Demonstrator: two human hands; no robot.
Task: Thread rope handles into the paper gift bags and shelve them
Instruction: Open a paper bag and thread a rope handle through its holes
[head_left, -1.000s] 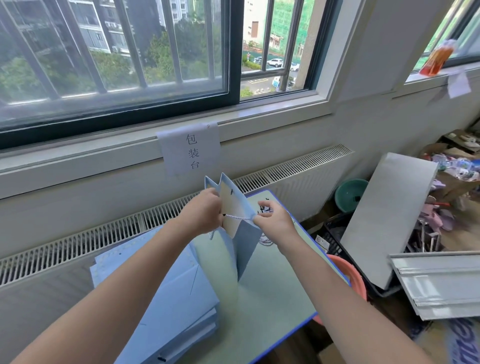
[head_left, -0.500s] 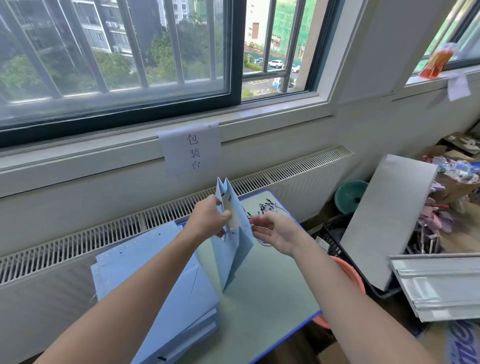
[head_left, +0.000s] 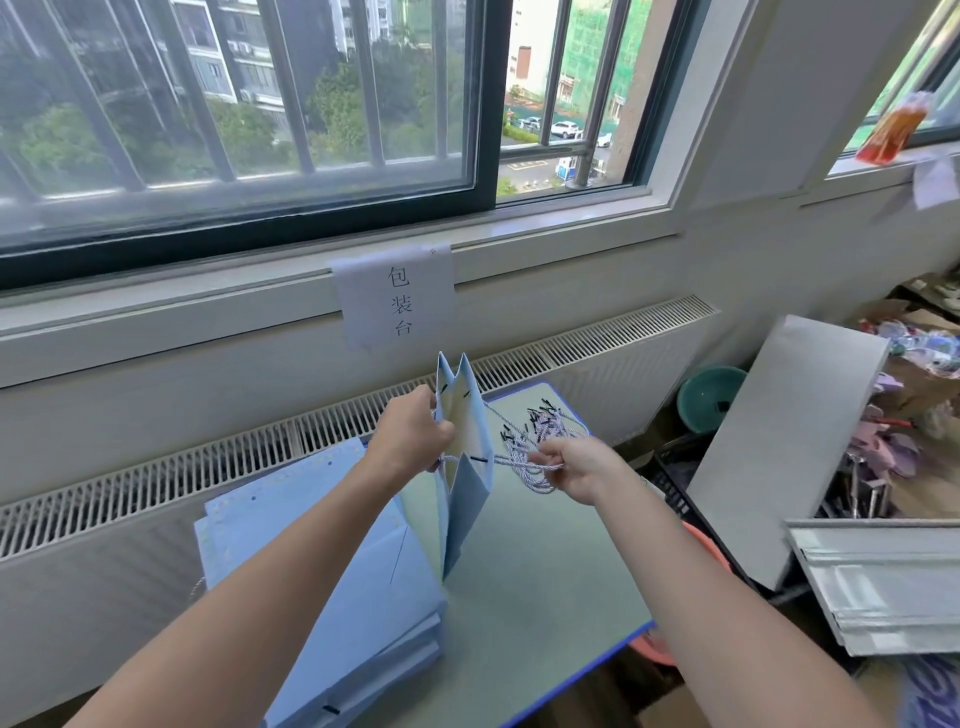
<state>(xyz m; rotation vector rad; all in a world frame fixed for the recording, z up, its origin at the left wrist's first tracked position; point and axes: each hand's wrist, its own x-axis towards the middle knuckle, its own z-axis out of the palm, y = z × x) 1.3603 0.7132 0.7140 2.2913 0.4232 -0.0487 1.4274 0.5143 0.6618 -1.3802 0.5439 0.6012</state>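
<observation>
Head view, left hand (head_left: 413, 436) gripping upright paper bag (head_left: 465, 499), right hand (head_left: 574, 465) pinching rope (head_left: 511, 460), forearms extended.

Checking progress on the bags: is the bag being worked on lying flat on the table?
No, the left hand holds the bag upright above the table.

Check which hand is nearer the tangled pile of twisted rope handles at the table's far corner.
Right. The right hand pinches cords at the edge of the tangled pile of twisted rope handles; the left hand grips the upright blue paper bag, farther away.
</observation>
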